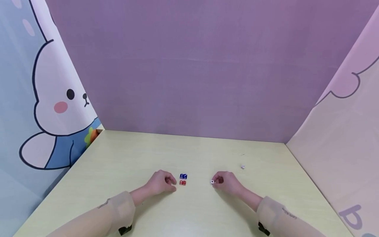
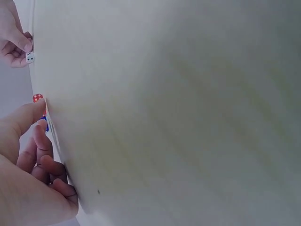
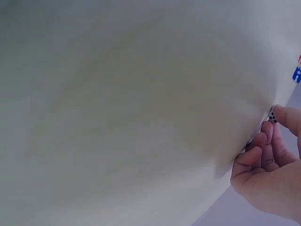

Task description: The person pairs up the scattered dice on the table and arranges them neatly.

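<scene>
Two blue dice (image 1: 183,176) and two red dice (image 1: 183,182) lie close together in two rows on the table in the head view. Just left of them is my left hand (image 1: 161,182), its thumb and forefinger apart and nothing held between them. In the left wrist view, its thumb partly covers the red dice (image 2: 37,98) and its forefinger the blue ones (image 2: 45,125). Further right, the thumb and forefinger of my right hand (image 1: 228,183) pinch a white die (image 1: 212,182) with black pips. The right wrist view shows this die (image 3: 272,116) low at the tabletop.
Another white die (image 1: 242,167) sits beyond my right hand, with a small thin mark farther back. The pale table (image 1: 142,148) ends at a purple backdrop (image 1: 192,82). Printed cloth panels stand along its left (image 1: 59,154) and right sides (image 1: 334,148).
</scene>
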`<action>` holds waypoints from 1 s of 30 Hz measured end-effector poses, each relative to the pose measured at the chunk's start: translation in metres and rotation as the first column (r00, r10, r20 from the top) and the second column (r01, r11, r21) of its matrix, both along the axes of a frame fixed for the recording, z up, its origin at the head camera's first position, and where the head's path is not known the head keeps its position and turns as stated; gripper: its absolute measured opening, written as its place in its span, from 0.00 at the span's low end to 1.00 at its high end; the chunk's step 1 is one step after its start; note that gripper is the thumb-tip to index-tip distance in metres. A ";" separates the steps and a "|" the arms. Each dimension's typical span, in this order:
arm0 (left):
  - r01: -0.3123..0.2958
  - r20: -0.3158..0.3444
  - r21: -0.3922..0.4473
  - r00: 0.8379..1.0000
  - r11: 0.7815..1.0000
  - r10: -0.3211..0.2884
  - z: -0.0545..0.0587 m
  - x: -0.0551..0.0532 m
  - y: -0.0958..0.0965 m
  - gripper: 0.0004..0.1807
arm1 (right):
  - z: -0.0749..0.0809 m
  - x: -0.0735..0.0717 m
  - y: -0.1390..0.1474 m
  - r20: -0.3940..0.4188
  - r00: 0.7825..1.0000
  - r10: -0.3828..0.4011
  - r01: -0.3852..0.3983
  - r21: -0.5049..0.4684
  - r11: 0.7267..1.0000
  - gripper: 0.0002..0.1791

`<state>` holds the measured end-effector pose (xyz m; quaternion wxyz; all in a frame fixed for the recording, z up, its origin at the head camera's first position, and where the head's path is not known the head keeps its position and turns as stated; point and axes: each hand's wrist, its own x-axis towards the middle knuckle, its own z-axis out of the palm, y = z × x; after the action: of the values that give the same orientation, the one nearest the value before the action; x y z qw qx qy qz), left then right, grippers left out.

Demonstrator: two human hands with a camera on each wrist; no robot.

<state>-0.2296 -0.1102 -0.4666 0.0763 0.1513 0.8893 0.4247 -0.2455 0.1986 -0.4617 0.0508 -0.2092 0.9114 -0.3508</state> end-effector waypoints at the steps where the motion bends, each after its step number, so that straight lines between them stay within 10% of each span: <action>1: 0.005 0.002 0.001 1.000 1.000 -0.005 -0.001 0.000 0.000 0.10 | 0.000 0.001 -0.001 0.000 1.000 0.007 -0.007 0.001 1.000 0.06; 30: 0.034 -0.004 0.026 0.999 0.999 -0.034 0.000 0.008 0.011 0.09 | 0.002 0.027 -0.064 0.032 0.987 0.155 -0.154 -0.019 0.988 0.07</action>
<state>-0.2216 -0.0991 -0.4670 0.0799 0.1683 0.8811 0.4347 -0.2187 0.1350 -0.4595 0.0911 -0.2738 0.8885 -0.3567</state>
